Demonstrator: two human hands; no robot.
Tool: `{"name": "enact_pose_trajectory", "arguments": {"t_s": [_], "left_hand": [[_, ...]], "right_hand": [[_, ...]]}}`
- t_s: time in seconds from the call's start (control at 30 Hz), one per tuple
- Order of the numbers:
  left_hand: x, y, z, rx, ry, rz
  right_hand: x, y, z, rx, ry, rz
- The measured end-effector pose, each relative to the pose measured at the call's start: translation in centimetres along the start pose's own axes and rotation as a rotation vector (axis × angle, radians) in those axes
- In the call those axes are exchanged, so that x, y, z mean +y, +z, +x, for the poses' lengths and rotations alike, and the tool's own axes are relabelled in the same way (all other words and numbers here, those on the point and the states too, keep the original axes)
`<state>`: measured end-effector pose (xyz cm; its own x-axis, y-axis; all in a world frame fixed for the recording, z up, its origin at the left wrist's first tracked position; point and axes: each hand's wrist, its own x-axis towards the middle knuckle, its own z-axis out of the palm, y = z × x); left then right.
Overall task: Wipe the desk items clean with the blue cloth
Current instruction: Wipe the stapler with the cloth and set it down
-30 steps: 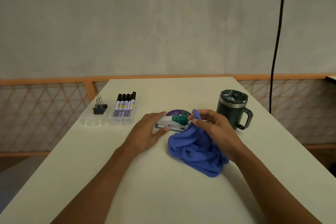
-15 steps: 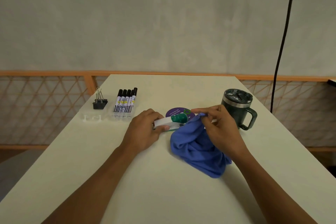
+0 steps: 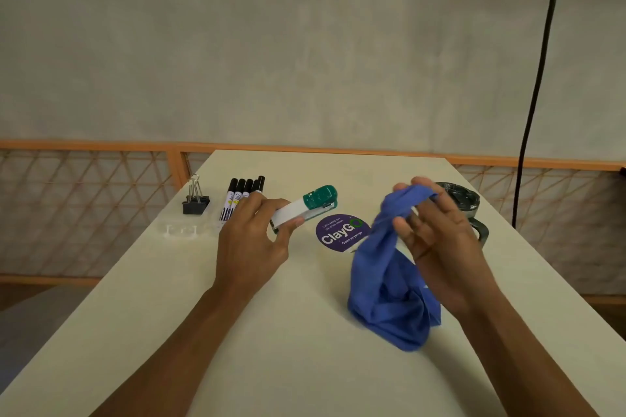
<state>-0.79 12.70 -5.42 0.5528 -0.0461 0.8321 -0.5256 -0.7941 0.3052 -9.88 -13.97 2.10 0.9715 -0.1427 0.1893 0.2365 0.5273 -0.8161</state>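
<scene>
Gripping the white rear of a green-and-white stapler (image 3: 311, 205), the left hand (image 3: 252, 240) holds it tilted, green nose up and pointing away-right, fingers (image 3: 257, 205) curled round it. Right hand (image 3: 437, 240) is raised, fingers (image 3: 411, 223) pinching the bunched top of the blue cloth (image 3: 389, 298); the cloth's lower part sags onto the tabletop (image 3: 271, 349). Stapler and cloth are apart, with a round purple ClayGo sticker (image 3: 338, 234) flat on the tabletop between them. Dark mug (image 3: 464, 201) sits behind the right hand, partly hidden. Far left: a row of black-capped markers (image 3: 238, 195), a black binder clip (image 3: 195, 201) beside them (clear plastic piece in front, hard to make out)
</scene>
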Motion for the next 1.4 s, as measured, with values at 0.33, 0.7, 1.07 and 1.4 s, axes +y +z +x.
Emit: {"name": "enact_pose_trajectory", "arguments": {"t_s": [0.33,0.7,1.07,1.4], "left_hand": [[-0.7,-0.4,0.3,0.035,-0.003,-0.010],[-1.1,-0.4,0.0,0.024,-0.012,0.000],[-0.9,-0.2,-0.2,-0.007,-0.007,0.031],[0.2,-0.7,-0.2,0.064,0.086,0.027]], "right_hand": [[-3.7,3.0,1.4,-0.295,-0.086,0.133],[2.5,-0.6,3.1,-0.045,-0.067,-0.899],[1.6,-1.5,2.4,-0.142,0.092,-0.647],[3.0,-1.2,2.0,-0.244,-0.717,-1.202]]}}
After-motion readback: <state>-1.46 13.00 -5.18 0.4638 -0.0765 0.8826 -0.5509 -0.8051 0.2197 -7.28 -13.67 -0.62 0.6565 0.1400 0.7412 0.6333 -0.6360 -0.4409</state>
